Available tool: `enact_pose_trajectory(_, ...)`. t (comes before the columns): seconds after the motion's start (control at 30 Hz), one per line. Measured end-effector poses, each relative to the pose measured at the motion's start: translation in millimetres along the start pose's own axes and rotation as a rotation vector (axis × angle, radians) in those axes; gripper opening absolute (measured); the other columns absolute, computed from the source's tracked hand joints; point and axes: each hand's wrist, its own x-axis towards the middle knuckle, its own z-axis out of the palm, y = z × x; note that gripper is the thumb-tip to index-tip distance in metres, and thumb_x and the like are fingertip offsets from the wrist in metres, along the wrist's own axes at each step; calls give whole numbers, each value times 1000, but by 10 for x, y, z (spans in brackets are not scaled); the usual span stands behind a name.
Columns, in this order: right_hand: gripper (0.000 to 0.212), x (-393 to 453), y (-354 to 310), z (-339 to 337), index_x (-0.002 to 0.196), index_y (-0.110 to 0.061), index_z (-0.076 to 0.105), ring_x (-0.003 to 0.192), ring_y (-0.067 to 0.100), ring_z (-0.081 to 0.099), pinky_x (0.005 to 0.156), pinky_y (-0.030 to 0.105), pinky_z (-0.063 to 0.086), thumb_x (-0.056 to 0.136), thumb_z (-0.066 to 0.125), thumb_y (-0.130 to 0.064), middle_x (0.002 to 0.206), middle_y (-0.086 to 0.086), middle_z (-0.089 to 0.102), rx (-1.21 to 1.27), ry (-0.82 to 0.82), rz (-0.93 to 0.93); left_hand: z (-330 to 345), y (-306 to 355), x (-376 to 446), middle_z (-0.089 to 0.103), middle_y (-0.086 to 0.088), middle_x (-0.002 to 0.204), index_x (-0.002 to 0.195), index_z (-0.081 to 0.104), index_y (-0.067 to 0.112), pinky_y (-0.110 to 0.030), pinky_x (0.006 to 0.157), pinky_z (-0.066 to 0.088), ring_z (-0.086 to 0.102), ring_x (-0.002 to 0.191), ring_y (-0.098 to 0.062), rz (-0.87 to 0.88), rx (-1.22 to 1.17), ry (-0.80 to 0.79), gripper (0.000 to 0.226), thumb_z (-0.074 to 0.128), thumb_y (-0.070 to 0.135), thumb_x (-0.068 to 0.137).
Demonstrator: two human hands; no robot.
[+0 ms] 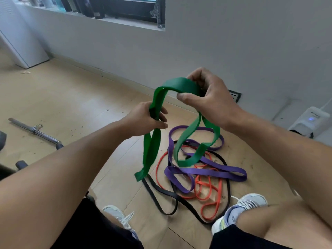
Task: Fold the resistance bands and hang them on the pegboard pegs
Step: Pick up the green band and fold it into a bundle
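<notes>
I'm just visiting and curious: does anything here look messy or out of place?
Yes. The purple band, orange band and black band lie tangled in a heap on the wooden floor, and a loose metal bar lies off to the left.

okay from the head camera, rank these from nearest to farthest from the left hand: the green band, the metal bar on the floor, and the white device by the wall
1. Green band: gripped in the left hand itself.
2. Metal bar: on the floor, out to the left.
3. White device: far right, against the wall.
</notes>
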Motion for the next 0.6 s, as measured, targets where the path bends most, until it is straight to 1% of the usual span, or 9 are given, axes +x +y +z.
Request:
enact_pose_trajectory(0.07,26,-8,25,-16,107,-12,66,66,10,59,62,26,51,89,79,-26,83,1,64,41,-70,43,-16,-17,-6,75,1,99,111,66,14,-20,70,50,71,92,-12,-16,-23,-5,32,81,15,84)
enact_pose_trajectory(0.1,25,-22,77,-25,109,-13,68,67,12,63,65,27,55,90,78,-27,85,2,66,42,-108,80,-20,-25,-12,75,1,99,110,67,14,-22,72,50,71,93,-12,-21,-32,2,31,82,16,83)
enact_pose_trajectory(0.17,25,-53,260,-39,113,-15,72,79,17,75,80,30,63,91,77,-26,95,6,75,56,-190,176,-44,-59,-18,76,-2,98,110,68,15,-27,79,54,71,95,-16,-27,-45,27,33,84,18,81)
enact_pose_trajectory(0.2,24,-70,365,-50,114,-18,73,88,19,77,89,34,62,91,76,-26,101,7,78,53,-237,226,-62,-83,-22,76,-3,98,110,68,15,-31,83,56,71,94,-19,-34,-49,30,36,85,19,79)
enact_pose_trajectory(0.27,23,-96,544,-70,115,-22,74,100,21,76,97,38,59,93,73,-28,107,6,79,-1,-355,295,-99,-127,-42,75,-4,94,105,68,16,-36,84,55,70,88,-22,-58,-29,-6,38,89,23,74)
enact_pose_trajectory(0.37,28,-124,690,-86,123,-20,72,106,19,74,94,30,60,98,66,-30,112,4,78,-50,-510,356,-94,-148,-66,66,0,79,93,69,15,-32,71,47,59,73,-17,-63,41,-72,39,92,34,68)
enact_pose_trajectory(0.43,29,-136,717,-91,126,-19,71,107,17,74,92,27,60,102,60,-31,115,2,78,-38,-551,375,-80,-129,-57,62,1,73,90,69,14,-27,66,42,56,69,-13,-51,33,-63,38,91,36,68)
enact_pose_trajectory(0.5,32,-128,726,-91,128,-16,69,107,17,74,92,28,60,106,52,-31,118,1,77,-10,-554,380,-72,-108,-42,64,1,74,88,68,14,-26,65,44,58,68,-12,-41,0,-56,36,91,34,69)
enact_pose_trajectory(0.6,37,-116,718,-94,131,-15,67,104,13,75,92,29,58,110,42,-33,119,0,76,0,-502,404,-43,-94,-31,67,2,75,87,69,15,-26,67,46,59,68,-10,-29,-20,-91,34,92,32,68)
